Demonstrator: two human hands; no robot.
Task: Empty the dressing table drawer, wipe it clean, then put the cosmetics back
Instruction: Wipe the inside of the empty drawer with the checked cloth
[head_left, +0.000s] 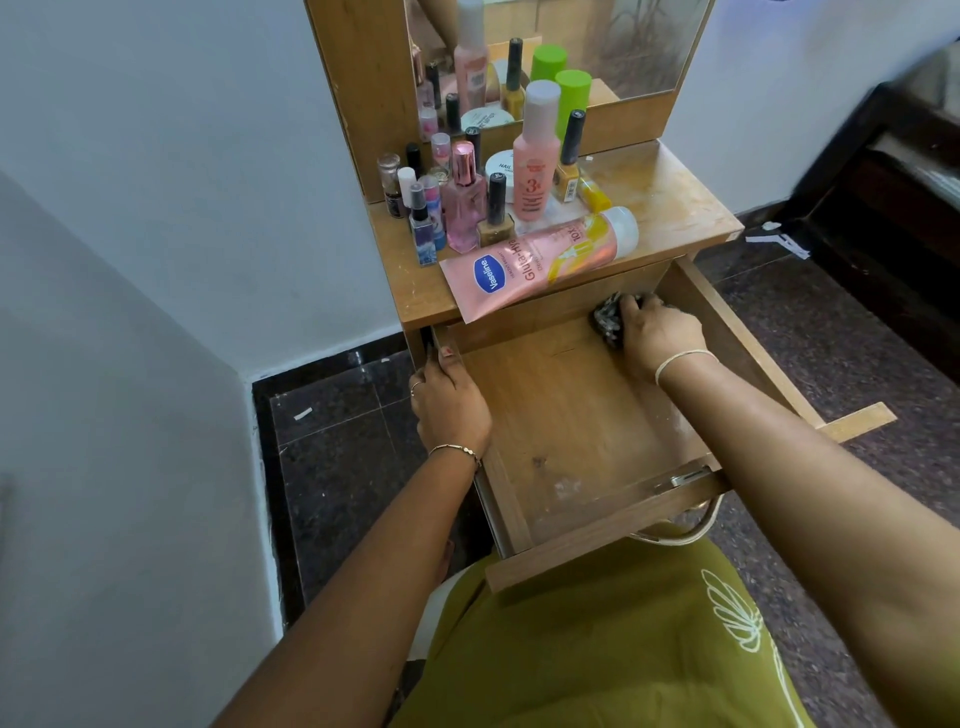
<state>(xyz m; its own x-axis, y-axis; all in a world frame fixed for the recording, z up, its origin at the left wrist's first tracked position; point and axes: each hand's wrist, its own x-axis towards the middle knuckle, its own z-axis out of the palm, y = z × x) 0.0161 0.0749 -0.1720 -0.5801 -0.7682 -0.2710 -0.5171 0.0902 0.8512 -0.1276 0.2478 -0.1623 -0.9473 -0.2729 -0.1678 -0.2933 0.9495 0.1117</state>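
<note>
The wooden drawer (571, 415) of the dressing table is pulled out, and nothing lies on its bare, stained bottom. My right hand (657, 332) presses a dark patterned cloth (608, 317) into the drawer's far right corner, fingers curled over it. My left hand (449, 402) grips the drawer's left side wall near the back. Several cosmetics stand on the tabletop (675, 208): a pink Vaseline tube (535, 260) lying on its side at the front edge, a pink bottle (535, 171), perfume and nail polish bottles (457, 202).
A mirror (597, 47) rises behind the cosmetics. A white wall stands close on the left, with dark stone floor (337, 441) below it. Dark furniture (893, 182) sits at the far right. My green-clad lap (597, 649) is just under the drawer front.
</note>
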